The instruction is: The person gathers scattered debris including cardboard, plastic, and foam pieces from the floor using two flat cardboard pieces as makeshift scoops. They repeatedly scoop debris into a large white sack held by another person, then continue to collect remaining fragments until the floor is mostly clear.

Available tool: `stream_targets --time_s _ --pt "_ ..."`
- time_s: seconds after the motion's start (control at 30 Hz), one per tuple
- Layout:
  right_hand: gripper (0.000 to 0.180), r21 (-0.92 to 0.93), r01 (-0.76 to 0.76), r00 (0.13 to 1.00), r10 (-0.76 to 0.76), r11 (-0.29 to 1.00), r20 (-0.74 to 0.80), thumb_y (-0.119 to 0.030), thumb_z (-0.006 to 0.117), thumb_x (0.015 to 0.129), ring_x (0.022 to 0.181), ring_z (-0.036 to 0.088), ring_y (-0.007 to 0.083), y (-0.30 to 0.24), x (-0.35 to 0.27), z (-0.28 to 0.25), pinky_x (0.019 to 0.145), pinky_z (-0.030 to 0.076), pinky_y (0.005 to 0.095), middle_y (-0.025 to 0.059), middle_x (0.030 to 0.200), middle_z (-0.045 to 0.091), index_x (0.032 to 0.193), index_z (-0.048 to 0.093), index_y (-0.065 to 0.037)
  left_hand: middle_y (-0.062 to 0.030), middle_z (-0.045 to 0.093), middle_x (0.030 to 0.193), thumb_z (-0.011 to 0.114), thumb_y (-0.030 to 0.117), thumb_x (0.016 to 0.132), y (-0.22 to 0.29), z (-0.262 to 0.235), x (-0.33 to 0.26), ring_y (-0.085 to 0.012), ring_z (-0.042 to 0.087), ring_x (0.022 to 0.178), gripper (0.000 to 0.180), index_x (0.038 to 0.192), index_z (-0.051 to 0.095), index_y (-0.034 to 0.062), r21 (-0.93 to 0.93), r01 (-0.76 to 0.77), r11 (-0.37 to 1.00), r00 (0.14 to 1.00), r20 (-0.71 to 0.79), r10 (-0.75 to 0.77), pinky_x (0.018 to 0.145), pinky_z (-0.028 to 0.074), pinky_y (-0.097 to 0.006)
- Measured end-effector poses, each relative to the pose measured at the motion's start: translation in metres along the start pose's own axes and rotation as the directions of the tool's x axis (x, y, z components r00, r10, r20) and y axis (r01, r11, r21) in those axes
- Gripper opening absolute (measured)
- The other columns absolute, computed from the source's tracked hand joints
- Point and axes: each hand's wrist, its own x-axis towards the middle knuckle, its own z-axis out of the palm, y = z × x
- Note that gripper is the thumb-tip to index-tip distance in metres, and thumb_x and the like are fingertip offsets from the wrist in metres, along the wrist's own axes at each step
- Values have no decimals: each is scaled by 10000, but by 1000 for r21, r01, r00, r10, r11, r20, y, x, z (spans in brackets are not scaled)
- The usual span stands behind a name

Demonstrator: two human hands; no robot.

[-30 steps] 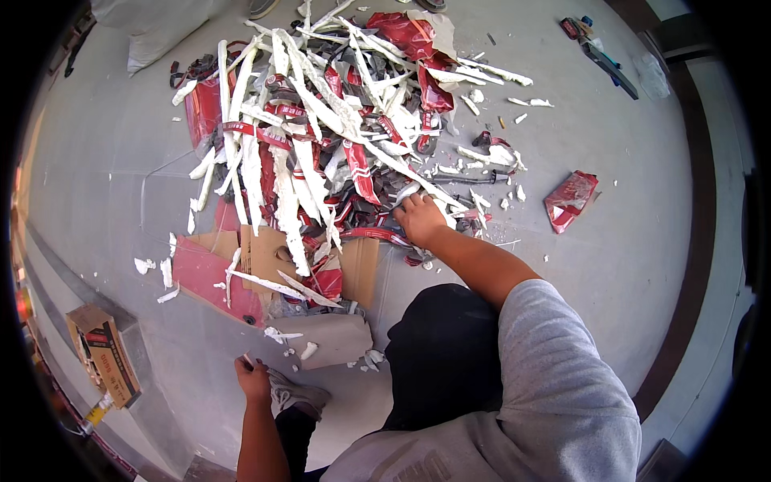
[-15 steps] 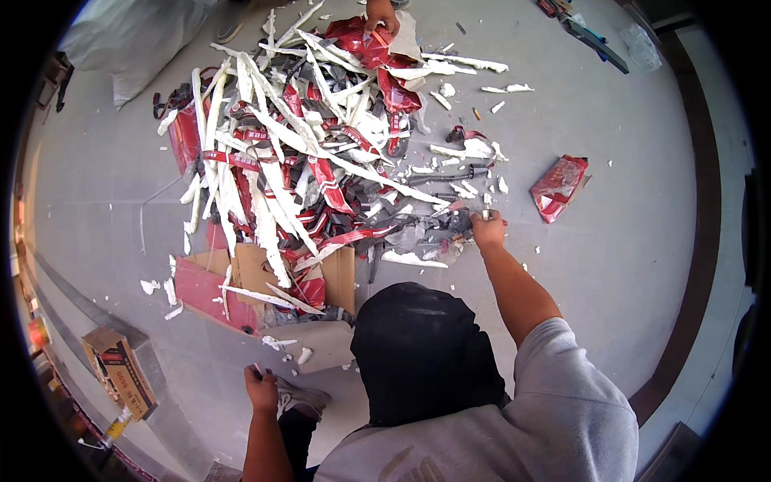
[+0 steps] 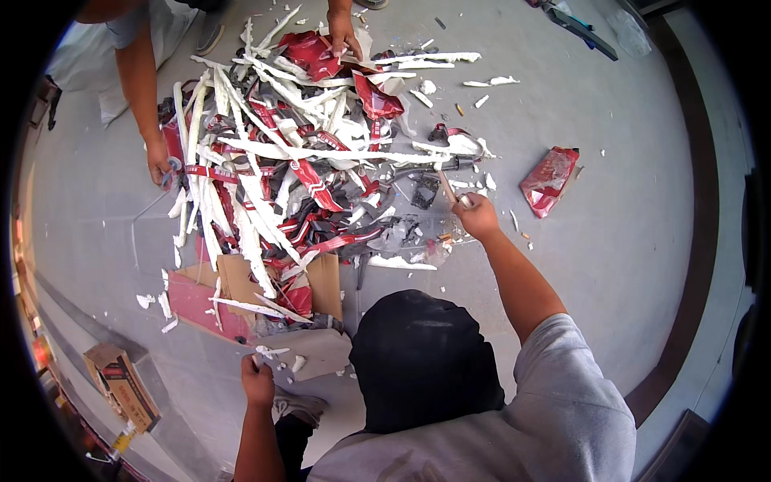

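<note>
A heap of white foam strips (image 3: pixel 321 154), red printed strips and dark scraps lies on the floor before me. At its right edge, my right hand (image 3: pixel 477 215) is closed around a short tan stick-like piece (image 3: pixel 446 186), whose pale tip points toward the heap. Beside that tip lies a dark flat scrap (image 3: pixel 425 192). My left hand (image 3: pixel 258 381) is a fist low on the left, above my shoe; a small dark end shows at its top, too little to name. Below the heap, flattened cardboard (image 3: pixel 327 283) lies nearest this hand.
A co-worker's hand (image 3: pixel 344 36) touches red plastic film (image 3: pixel 310 55); the other hand (image 3: pixel 158 163) holds a small bluish ring-shaped thing. A red packet (image 3: pixel 551 181) lies right, a cardboard box (image 3: pixel 122 387) lower left, a white sack (image 3: pixel 76 68) upper left. My black-clad knee (image 3: pixel 426 353) juts forward.
My right hand has moved up and left along the heap's edge, and the tan piece now shows. A co-worker's second arm has come in at the upper left. My left hand has risen slightly.
</note>
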Motion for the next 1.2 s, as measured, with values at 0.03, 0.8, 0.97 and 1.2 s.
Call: stream_targets --time_s 0.03,0.8,0.97,1.2 --pt "298 200 -135 988 116 970 104 -277 776 869 702 665 231 -21 -4 -7 635 529 369 89 861 689 1006 686 -28 -3 547 744 582 5 849 6 -1 5 -87 466 547 156 977 559 93 -66 8 998 1000 -10 -9 477 373 -267" --pt "454 100 105 592 -143 989 794 -293 739 878 914 718 335 -327 -267 73 822 545 434 219 1002 717 1209 620 -6 10 534 725 701 577 956 184 -16 2 -90 456 538 486 897 587 109 -912 184 367 983 171 -68 468 363 -272" --pt "389 176 216 625 -275 960 730 -229 729 937 708 641 117 -274 -300 166 574 499 297 55 917 686 1235 607 -10 -40 626 884 689 413 1007 184 44 -39 -182 632 755 359 1048 638 60 -846 391 364 905 425 15 662 531 -346" --pt "432 332 -30 826 -163 943 540 -397 559 1051 914 706 339 -242 -285 213 884 549 421 189 976 739 1175 698 -7 -84 677 1084 614 195 1028 116 52 -20 -219 683 968 214 1195 625 63 -843 431 322 856 495 149 840 558 -379"
